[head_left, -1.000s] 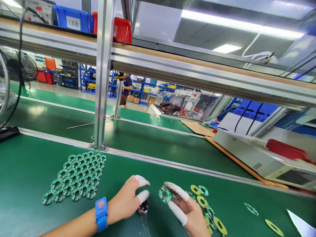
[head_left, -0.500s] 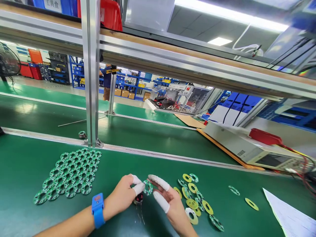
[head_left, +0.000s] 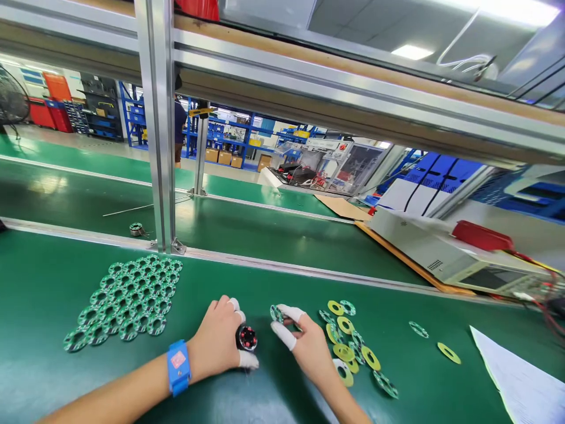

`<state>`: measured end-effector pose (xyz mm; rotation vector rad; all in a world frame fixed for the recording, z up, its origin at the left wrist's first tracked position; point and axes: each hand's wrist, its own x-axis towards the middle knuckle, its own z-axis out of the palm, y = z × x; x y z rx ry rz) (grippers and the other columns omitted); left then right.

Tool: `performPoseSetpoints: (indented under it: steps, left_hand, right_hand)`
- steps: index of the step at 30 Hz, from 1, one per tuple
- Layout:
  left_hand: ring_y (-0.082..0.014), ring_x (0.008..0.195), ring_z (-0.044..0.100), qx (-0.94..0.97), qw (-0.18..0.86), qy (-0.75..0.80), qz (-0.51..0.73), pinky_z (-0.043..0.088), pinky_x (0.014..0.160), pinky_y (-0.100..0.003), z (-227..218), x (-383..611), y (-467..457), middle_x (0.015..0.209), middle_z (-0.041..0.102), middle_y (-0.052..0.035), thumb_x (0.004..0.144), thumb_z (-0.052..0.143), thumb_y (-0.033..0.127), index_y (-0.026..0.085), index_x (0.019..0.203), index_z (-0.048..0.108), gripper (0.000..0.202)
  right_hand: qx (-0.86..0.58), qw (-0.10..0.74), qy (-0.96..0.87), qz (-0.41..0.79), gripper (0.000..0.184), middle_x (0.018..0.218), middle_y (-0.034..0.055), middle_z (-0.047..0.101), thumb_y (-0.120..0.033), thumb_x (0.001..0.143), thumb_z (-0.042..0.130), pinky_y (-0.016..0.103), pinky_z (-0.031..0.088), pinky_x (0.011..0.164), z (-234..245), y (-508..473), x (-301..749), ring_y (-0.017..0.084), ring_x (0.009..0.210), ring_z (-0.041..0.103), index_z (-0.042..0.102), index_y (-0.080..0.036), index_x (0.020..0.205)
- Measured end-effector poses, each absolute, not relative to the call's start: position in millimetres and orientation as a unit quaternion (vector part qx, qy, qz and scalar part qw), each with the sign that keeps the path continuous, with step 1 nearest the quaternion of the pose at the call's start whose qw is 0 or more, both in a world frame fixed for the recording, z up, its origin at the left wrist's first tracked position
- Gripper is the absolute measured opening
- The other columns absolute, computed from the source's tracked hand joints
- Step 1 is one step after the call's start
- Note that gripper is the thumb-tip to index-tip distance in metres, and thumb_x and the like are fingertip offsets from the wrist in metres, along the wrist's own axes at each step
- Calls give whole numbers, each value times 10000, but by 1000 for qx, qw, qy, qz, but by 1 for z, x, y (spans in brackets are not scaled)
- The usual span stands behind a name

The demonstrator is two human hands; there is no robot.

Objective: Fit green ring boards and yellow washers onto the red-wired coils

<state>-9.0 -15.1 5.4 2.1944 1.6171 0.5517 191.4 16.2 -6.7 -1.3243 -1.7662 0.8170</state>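
My left hand (head_left: 220, 338), with white finger cots and a blue wrist strap (head_left: 178, 368), grips a small round motor stator (head_left: 248, 337). Its face is black with red spots, and thin wires hang below it. Just to the right, my right hand (head_left: 304, 338) pinches a green ring-shaped circuit board (head_left: 276, 314) between cot-covered thumb and fingers. The ring is tilted and apart from the stator. Beside my right hand lies a loose pile of green rings and yellow rings (head_left: 343, 352). Left of my left hand, many green ring boards (head_left: 128, 328) lie in neat rows.
A metal post (head_left: 161, 147) rises from the bench behind the rows. Another stator (head_left: 136, 229) lies beyond the rail. White paper (head_left: 521, 377) is at the right, in front of a bench instrument (head_left: 441, 259). A person (head_left: 179, 129) stands in the background.
My right hand has drawn the green ring away from my left hand, turning it more edge-on. My left hand has turned, so the stator's face now shows. The view has tilted down slightly.
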Motion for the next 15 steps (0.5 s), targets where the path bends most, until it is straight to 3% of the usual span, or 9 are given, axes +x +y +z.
performPoseSetpoints:
  steps: [3, 8, 12, 15]
  left_hand:
    - [-227, 858, 476, 797, 164, 559, 159, 369, 725, -335, -4, -8, -14, 873, 570, -35, 557, 765, 525, 188, 779, 633, 425]
    - [-228, 861, 479, 809, 129, 554, 146, 353, 708, -332, -14, -6, -13, 866, 585, -48, 622, 712, 575, 171, 776, 621, 442]
    - [-234, 848, 486, 815, 107, 552, 141, 354, 707, -346, -18, -5, -13, 850, 592, -71, 702, 602, 643, 151, 769, 621, 497]
    - [-235, 849, 495, 815, 102, 555, 135, 358, 709, -342, -18, -5, -13, 849, 598, -63, 637, 683, 622, 151, 778, 629, 494]
  right_hand:
    - [-504, 353, -691, 379, 327, 800, 80, 641, -375, 669, 639, 307, 534, 550, -9, 18, 188, 218, 703, 602, 681, -153, 905]
    - [-439, 296, -718, 452, 271, 892, 79, 614, -290, 697, 620, 290, 534, 576, -7, 4, 171, 206, 760, 600, 670, -169, 934]
    - [-424, 279, -754, 417, 318, 1019, 102, 604, -217, 690, 629, 321, 546, 687, -5, -3, 167, 222, 866, 590, 664, -184, 1005]
    - [-457, 299, -747, 378, 319, 992, 105, 612, -271, 712, 625, 323, 549, 671, -5, 1, 176, 223, 844, 593, 662, -182, 1016]
